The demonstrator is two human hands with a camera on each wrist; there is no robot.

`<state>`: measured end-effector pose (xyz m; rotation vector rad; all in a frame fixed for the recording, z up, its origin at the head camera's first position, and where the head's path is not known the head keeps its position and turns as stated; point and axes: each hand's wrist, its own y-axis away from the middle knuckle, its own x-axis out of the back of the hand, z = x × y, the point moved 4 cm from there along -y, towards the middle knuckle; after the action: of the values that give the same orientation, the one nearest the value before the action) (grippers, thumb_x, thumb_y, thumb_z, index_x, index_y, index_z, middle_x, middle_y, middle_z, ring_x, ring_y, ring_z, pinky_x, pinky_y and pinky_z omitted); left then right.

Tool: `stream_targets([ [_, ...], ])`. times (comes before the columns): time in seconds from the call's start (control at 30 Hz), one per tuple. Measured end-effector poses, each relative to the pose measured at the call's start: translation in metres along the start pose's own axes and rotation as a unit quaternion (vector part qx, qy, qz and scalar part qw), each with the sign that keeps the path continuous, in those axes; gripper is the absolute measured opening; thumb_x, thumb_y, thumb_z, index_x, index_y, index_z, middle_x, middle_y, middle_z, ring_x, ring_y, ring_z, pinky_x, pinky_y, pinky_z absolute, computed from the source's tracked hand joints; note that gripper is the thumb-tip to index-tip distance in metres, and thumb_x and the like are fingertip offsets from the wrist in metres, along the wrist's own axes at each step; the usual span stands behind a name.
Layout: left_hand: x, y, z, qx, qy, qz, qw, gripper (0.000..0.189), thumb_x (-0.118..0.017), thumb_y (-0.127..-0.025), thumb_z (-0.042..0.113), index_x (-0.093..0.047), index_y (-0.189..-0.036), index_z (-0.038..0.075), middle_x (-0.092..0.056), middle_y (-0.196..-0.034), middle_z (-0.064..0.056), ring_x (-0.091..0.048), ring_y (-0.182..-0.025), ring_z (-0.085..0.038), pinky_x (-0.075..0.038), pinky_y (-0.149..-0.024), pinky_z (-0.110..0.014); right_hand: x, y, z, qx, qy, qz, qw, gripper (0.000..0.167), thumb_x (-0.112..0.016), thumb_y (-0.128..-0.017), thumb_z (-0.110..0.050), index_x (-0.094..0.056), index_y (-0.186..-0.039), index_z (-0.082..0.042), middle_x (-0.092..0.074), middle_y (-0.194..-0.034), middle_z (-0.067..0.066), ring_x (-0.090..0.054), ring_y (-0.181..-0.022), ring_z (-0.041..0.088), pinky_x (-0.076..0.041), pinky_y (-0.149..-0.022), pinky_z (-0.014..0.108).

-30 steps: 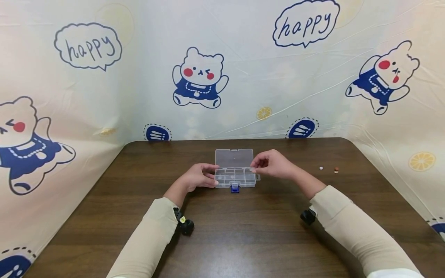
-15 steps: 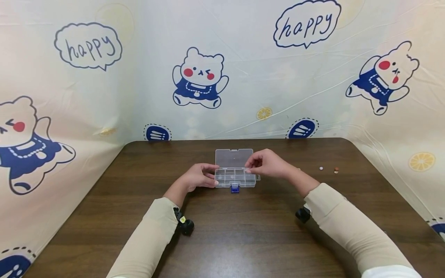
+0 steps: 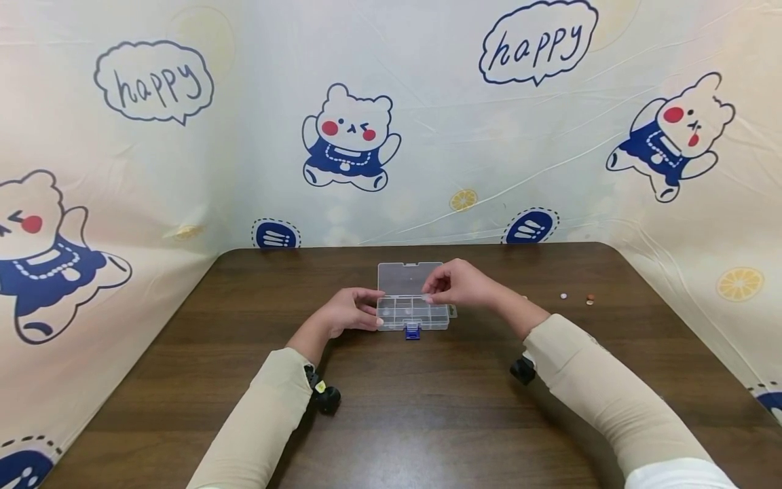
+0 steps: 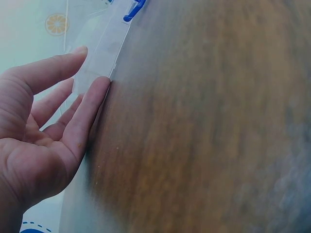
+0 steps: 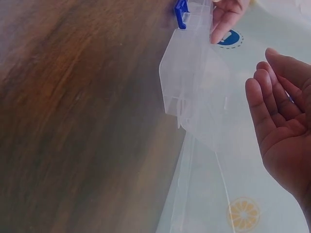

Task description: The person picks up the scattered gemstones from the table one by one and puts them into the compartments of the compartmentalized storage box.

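A clear plastic compartment box (image 3: 412, 319) with a blue latch (image 3: 412, 331) stands on the table, its clear lid (image 3: 400, 277) raised at the back. My left hand (image 3: 349, 312) grips the left end, thumb at the front corner and fingers toward the back; the left wrist view shows fingertips along the box wall (image 4: 104, 46). My right hand (image 3: 461, 284) hovers above the back right compartments, thumb and fingertips drawn together. I cannot tell whether something small is between them. Small pale bits show in the left compartments.
On the brown tabletop (image 3: 391, 407), right of the box, lie a small white piece (image 3: 564, 296) and a small reddish-brown piece (image 3: 590, 297). Another tiny piece is partly hidden behind the right wrist. A printed cloth (image 3: 427, 156) hangs at the back and sides.
My right hand has moved left over the box, from its right end toward the middle compartments. The left hand and the box have stayed in place.
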<state>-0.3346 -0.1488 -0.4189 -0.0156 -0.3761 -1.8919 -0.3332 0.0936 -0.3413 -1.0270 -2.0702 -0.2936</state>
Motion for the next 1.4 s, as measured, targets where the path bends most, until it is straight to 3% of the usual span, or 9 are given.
stream_targets([
  [1.03, -0.001, -0.001, 0.0, -0.009, 0.011, -0.012, 0.9998, 0.065, -0.076, -0.076, -0.013, -0.055, -0.136, 0.003, -0.058, -0.115, -0.022, -0.063, -0.089, -0.025, -0.059, -0.078, -0.039, -0.017, -0.029, -0.01, 0.036, -0.001, -0.026, 0.999, 0.006, -0.077, -0.084, -0.007, -0.074, -0.09, -0.009, -0.067, -0.08, -0.003, -0.06, -0.073, 0.014, -0.054, -0.066, 0.027],
  [1.4, -0.002, 0.0, 0.001, -0.01, 0.012, -0.015, 0.9998, 0.065, -0.076, -0.076, -0.012, -0.054, -0.136, 0.003, -0.058, -0.116, -0.021, -0.062, -0.092, -0.026, -0.059, -0.079, -0.039, -0.024, -0.037, -0.005, 0.025, 0.002, -0.041, 0.9988, 0.008, -0.077, -0.083, -0.006, -0.074, -0.091, -0.004, -0.067, -0.08, -0.002, -0.06, -0.073, 0.012, -0.054, -0.067, 0.025],
])
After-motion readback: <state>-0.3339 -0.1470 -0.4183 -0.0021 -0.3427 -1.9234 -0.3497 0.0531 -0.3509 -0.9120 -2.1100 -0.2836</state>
